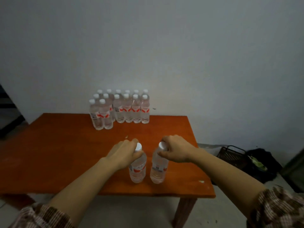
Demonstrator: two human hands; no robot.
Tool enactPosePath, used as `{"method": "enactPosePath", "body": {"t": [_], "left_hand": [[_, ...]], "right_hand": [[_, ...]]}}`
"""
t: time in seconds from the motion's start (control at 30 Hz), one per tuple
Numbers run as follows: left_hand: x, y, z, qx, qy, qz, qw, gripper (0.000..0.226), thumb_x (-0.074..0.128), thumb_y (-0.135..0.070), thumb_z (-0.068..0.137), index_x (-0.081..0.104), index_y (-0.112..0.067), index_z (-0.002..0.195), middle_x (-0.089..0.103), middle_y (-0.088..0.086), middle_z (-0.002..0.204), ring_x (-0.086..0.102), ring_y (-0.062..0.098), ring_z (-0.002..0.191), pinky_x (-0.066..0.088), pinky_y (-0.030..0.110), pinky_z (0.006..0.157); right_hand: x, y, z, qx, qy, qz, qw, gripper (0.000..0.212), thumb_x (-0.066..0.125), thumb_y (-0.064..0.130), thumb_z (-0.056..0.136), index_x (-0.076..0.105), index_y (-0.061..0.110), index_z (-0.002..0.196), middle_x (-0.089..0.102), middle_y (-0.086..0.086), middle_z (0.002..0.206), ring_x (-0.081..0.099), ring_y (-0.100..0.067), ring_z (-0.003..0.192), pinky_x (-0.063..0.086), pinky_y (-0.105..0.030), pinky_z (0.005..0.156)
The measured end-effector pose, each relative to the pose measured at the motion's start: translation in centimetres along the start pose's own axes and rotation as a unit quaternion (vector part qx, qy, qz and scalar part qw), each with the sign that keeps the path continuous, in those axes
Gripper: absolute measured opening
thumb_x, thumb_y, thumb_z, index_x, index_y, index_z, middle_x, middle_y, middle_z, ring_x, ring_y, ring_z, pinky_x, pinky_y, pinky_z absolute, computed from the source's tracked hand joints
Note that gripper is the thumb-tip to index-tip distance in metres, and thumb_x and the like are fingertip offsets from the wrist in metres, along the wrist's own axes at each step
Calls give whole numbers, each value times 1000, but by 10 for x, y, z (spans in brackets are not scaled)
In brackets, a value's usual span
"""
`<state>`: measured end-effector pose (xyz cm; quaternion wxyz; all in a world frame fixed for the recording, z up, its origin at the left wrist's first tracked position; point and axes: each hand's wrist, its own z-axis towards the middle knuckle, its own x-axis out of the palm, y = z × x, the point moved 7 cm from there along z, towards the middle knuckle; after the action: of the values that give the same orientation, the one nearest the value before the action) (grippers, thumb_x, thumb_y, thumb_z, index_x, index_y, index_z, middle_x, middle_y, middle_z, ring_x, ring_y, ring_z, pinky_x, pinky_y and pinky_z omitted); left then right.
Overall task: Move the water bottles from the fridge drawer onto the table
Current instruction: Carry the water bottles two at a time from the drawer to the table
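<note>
Gripping both by necks: left hand [125, 152] curling round left bottle [137, 168] just under cap, right hand [174, 149] clasping right bottle [158, 167] likewise. Bottles standing upright, side by side on table [65, 153], well apart from bottle cluster [121, 109], on near side. Neck hold likely keeping them plumb for setting down. Base contact unclear.

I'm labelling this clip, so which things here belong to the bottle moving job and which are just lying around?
Job: left hand gripping the left bottle by its neck; right hand gripping the right bottle likewise; bottle cluster at the back; table.
Lying about: wire basket and dark bundle on the floor; crumb on the table.
</note>
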<state>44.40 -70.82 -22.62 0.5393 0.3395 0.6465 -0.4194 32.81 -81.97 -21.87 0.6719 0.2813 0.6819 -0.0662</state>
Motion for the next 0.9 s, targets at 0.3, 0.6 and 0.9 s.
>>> {"method": "enactPosePath", "body": {"t": [0.3,0.6,0.9], "left_hand": [[-12,104,91,-16,-41,69,997,36,36,-46,99,43,-18,120,60,3,116,57,21,101,47,39,86],[-26,189,209,34,-48,82,995,48,42,-51,95,44,-16,129,47,2,132,43,20,120,40,36,94],[-14,248,283,49,-51,65,995,41,41,-45,95,50,-19,125,49,-2,132,38,19,125,34,39,100]], "right_hand": [[1,32,149,-46,18,-75,996,36,55,42,93,53,12,112,62,-9,104,58,-25,86,44,-34,65],[7,45,275,-36,16,-97,994,47,65,35,87,48,20,129,52,-4,131,52,-23,116,42,-35,95],[17,41,383,18,31,-75,997,44,68,35,85,56,20,124,58,-5,128,54,-24,116,46,-42,99]]}}
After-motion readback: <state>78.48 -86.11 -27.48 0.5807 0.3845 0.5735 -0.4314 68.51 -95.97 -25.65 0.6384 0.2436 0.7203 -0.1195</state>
